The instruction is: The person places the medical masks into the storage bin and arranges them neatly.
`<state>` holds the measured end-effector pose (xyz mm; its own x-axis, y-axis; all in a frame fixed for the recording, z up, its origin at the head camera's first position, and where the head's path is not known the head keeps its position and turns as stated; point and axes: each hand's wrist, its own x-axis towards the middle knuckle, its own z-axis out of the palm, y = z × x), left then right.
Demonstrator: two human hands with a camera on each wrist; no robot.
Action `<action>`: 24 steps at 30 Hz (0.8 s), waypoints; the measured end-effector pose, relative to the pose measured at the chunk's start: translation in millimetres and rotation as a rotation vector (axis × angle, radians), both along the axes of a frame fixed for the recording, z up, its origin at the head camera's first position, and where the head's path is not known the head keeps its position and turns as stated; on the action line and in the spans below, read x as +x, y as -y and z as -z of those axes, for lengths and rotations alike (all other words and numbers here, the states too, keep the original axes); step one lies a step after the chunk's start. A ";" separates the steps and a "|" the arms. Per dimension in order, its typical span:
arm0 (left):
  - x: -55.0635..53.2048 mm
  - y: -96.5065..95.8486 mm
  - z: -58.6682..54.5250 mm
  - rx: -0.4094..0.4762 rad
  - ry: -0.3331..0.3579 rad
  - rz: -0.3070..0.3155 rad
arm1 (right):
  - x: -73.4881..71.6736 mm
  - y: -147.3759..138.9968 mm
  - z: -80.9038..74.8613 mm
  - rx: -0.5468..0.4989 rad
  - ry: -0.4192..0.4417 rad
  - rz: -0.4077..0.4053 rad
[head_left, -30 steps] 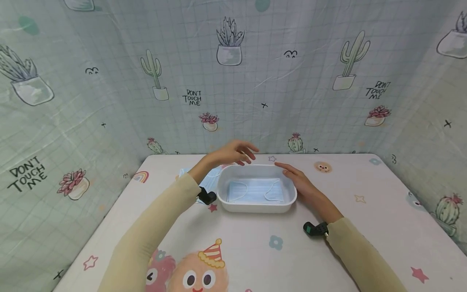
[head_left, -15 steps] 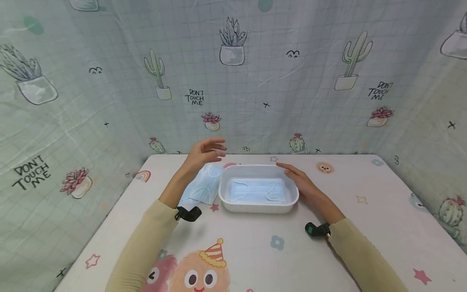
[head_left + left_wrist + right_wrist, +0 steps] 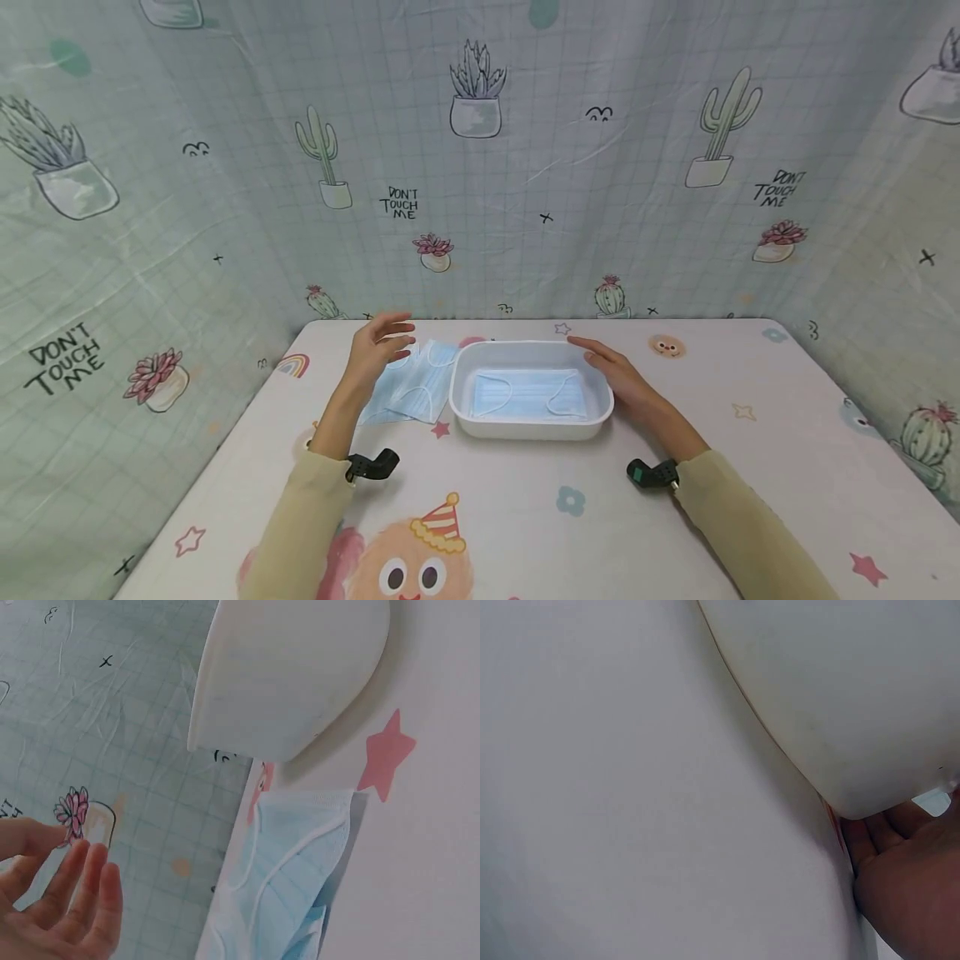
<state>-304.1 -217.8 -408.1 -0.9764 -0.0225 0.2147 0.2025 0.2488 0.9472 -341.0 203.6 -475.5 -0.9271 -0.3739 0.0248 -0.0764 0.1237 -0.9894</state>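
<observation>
In the head view, a white plastic basin stands on the table with a light blue face mask lying flat inside, its ear loops on top. My right hand holds the basin at its back right corner, thumb over the rim and fingers along the outside. The right wrist view shows those fingers against the outer wall. Left of the basin, more blue face masks lie overlapping. My left hand hovers at their far left side, fingers loosely bent and holding nothing; the left wrist view shows the fingers apart from the masks.
The white table cover carries printed stars and cartoon faces. A patterned curtain hangs behind the table's back edge and along both sides. A small black camera sits on each wrist.
My left hand has moved from above the basin's back left rim leftward and lower, to beside the loose masks, uncovering them. The right hand and the basin have stayed in place.
</observation>
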 end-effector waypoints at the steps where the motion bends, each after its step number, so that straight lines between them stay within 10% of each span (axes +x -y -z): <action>1: -1.1 0.7 2.3 0.005 0.012 -0.015 | 0.1 -0.2 -0.3 0.005 0.002 0.004; 11: -12.8 1.3 22.0 -0.032 0.078 -0.111 | 0.8 -0.5 -1.5 -0.005 0.008 -0.007; 24: -10.1 5.6 36.7 -0.344 0.079 -0.156 | 1.6 0.1 -1.7 0.009 0.007 0.010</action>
